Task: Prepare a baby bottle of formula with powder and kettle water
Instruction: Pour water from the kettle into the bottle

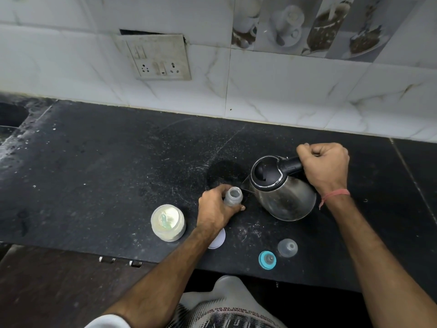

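Two hands at work on my black table [118,162]. My right hand [327,165] is fisted around the kettle [281,190] handle, spout tipped toward the open bottle [233,197]. My left hand [216,209] wraps the bottle, upright on the table. The powder jar [168,222] stands open at left; cap [287,247] and teal nipple ring [267,259] lie near the front edge.

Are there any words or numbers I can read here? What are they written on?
Printed cloth at the bottom edge: it has lines of letters, but they are upside down and too blurred to read.
Kettle, baby bottle and powder jar: no words or numbers show.
Wall socket plate: no readable marks.
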`<act>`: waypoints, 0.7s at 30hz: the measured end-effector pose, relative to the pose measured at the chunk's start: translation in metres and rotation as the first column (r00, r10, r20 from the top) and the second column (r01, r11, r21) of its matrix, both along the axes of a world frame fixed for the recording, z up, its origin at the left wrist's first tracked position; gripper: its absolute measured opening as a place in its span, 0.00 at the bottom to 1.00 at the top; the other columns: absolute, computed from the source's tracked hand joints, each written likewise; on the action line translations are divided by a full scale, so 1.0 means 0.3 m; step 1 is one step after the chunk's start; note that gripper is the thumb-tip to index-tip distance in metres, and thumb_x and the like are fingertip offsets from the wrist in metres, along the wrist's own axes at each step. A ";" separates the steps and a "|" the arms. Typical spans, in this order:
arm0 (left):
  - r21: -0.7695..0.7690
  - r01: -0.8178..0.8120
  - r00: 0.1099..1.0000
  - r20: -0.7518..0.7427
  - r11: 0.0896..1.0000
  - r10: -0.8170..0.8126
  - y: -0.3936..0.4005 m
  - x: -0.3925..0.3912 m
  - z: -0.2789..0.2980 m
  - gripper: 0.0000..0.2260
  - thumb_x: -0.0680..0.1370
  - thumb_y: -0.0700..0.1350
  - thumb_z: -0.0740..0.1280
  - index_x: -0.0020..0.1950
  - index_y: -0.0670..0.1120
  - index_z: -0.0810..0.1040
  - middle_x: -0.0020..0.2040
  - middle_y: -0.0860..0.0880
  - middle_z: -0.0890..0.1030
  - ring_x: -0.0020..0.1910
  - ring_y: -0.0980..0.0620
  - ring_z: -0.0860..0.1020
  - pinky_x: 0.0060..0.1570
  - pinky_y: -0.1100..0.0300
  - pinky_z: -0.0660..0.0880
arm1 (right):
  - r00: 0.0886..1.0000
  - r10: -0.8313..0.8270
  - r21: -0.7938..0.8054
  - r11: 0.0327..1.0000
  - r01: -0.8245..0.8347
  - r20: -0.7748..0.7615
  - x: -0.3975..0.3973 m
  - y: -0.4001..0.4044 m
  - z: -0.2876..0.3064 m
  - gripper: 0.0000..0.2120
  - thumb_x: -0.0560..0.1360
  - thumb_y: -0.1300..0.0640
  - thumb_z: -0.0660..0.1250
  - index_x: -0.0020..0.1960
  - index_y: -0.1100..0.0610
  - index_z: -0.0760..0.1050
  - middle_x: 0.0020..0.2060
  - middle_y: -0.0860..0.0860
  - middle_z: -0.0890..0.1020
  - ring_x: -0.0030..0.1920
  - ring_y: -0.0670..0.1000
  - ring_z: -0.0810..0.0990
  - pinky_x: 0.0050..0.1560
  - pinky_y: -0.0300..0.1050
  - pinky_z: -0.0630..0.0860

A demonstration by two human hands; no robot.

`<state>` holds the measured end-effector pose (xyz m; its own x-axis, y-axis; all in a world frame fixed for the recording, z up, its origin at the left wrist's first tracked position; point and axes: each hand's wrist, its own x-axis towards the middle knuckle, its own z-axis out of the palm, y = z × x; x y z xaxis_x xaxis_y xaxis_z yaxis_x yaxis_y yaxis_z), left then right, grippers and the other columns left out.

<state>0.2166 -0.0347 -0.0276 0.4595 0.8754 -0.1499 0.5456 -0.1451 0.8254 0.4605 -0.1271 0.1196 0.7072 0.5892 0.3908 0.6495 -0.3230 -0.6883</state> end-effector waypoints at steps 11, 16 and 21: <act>-0.005 -0.001 1.000 0.020 1.000 0.001 0.000 -0.002 -0.002 0.26 0.66 0.54 0.91 0.61 0.58 0.88 0.52 0.61 0.89 0.55 0.63 0.86 0.64 0.56 0.84 | 0.999 0.026 -0.004 1.000 -0.026 0.040 -0.006 0.014 0.006 0.27 0.77 0.54 0.71 0.23 0.59 0.66 0.18 0.51 0.63 0.22 0.48 0.63 0.34 0.39 0.67; -0.008 -0.005 0.999 0.031 1.000 0.005 -0.001 -0.004 -0.007 0.26 0.66 0.54 0.91 0.61 0.58 0.88 0.52 0.62 0.89 0.55 0.63 0.86 0.63 0.54 0.84 | 0.999 0.022 -0.005 1.000 -0.022 0.037 -0.002 0.017 0.002 0.27 0.77 0.55 0.71 0.23 0.59 0.66 0.19 0.50 0.63 0.22 0.48 0.63 0.32 0.37 0.65; 0.001 -0.003 1.000 0.019 1.000 0.003 0.000 -0.002 -0.004 0.26 0.66 0.54 0.91 0.62 0.57 0.88 0.52 0.61 0.89 0.55 0.63 0.86 0.64 0.56 0.84 | 0.999 0.018 -0.012 1.000 -0.018 0.031 0.004 0.016 -0.001 0.26 0.78 0.55 0.71 0.23 0.59 0.68 0.18 0.49 0.64 0.23 0.49 0.64 0.33 0.41 0.66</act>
<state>0.2159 -0.0347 -0.0287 0.4596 0.8770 -0.1402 0.5305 -0.1445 0.8353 0.4618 -0.1223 0.1193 0.6838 0.6064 0.4059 0.6766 -0.3185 -0.6640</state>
